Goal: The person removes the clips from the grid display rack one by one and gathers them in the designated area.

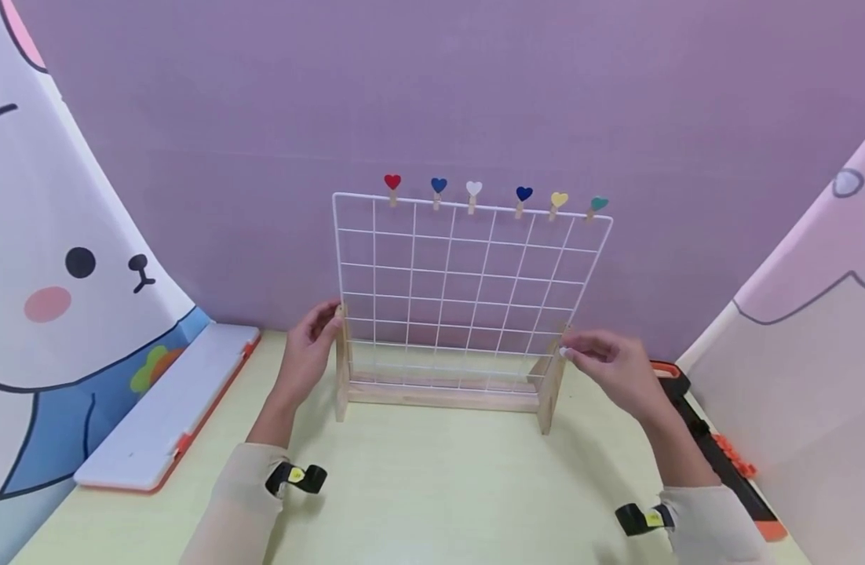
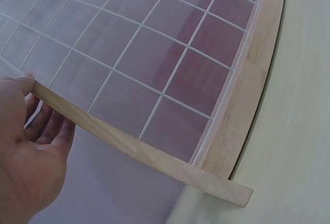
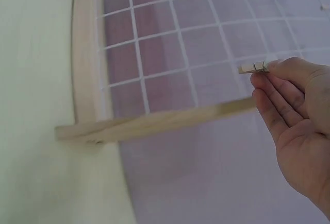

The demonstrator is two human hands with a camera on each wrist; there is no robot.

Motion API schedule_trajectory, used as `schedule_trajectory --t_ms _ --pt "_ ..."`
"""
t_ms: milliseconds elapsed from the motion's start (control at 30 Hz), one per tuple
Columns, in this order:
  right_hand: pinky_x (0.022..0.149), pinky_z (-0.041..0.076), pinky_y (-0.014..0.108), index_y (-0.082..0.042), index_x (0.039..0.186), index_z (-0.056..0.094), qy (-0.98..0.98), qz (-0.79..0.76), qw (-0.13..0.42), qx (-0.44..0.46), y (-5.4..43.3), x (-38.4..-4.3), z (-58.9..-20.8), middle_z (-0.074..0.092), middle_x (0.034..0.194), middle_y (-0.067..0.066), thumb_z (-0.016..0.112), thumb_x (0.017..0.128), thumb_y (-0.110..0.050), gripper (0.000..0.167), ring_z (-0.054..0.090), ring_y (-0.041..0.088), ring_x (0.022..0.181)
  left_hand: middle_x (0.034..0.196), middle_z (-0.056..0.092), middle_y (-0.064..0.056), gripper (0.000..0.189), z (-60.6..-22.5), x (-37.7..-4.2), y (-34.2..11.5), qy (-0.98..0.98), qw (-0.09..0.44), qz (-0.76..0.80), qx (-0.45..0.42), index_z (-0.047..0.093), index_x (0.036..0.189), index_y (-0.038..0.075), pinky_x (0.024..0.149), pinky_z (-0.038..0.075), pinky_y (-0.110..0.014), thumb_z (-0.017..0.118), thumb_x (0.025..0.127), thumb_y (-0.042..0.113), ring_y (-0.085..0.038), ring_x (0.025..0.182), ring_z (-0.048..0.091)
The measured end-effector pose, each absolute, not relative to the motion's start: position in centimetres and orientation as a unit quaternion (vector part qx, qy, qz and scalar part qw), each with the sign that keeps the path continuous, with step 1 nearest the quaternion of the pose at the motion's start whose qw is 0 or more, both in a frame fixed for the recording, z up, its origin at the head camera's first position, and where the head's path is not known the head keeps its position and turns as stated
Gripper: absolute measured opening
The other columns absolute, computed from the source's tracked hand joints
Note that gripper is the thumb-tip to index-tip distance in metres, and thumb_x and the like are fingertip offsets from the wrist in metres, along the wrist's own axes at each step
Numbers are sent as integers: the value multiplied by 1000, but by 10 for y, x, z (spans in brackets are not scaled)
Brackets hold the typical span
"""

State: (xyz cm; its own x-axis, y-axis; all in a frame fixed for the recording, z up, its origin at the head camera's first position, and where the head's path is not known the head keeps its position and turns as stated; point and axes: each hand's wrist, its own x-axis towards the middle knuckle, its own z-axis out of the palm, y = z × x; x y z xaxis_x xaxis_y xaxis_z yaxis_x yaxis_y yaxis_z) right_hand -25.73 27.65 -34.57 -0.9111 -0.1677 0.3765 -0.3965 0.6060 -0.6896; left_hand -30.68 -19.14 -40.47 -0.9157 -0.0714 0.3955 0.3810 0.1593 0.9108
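A white wire grid panel [image 1: 468,275] stands in a wooden stand [image 1: 439,396] with an upright at each side. Several small clothespins topped with coloured hearts, such as a red one [image 1: 393,182] and a yellow one [image 1: 560,199], are clipped along the grid's top wire. At the left upright [image 2: 139,149], my left hand [image 1: 308,345] pinches its upper end between thumb and fingers. My right hand [image 1: 612,365] is beside the right upright [image 3: 170,121], pinching a small wooden clothespin [image 3: 251,68] by its pale end between thumb and fingertips.
On the left of the pale table [image 1: 432,486] lies a flat white case [image 1: 171,408] with an orange edge. A black-and-orange tool [image 1: 722,447] lies along the right side. Behind the stand rises a purple wall [image 1: 432,94], with cartoon-printed panels at either side.
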Motion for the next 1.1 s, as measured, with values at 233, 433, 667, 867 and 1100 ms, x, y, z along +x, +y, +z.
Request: schedule_trajectory --t_ms 233,433,667,867,1100 --pt "76 57 12 -3 113 75 -890 412 145 133 292 -256 -380 78 105 16 75 96 -14 20 67 -8 89 142 58 -19 46 -404 -306 -191 -741 181 -639 -102 51 148 3 97 47 -5 55 108 24 0 114 57" --pt "76 57 14 -7 113 76 -892 418 129 113 304 -258 -411 78 105 13 75 96 -18 21 67 -9 90 142 58 -19 46 -405 -308 -192 -742 182 -638 -97 51 148 4 96 47 -5 55 108 25 0 113 57" --pt "77 57 13 -5 113 75 -888 432 119 102 314 -264 -437 78 106 17 75 95 -12 19 68 -5 89 142 58 -17 45 -406 -307 -192 -744 178 -638 -91 52 148 5 96 48 -5 55 108 26 -1 114 56" --pt "74 57 12 -2 111 76 -882 439 126 111 316 -268 -455 78 104 18 76 92 -3 18 74 8 88 143 57 -18 46 -405 -307 -191 -742 178 -639 -96 51 149 4 98 47 -5 55 108 25 0 116 56" --pt "74 57 13 -3 110 77 -895 419 108 107 320 -273 -470 79 106 16 77 91 -6 18 74 8 87 143 57 -18 46 -405 -307 -189 -742 181 -638 -97 51 148 4 98 47 -5 55 108 25 0 116 56"
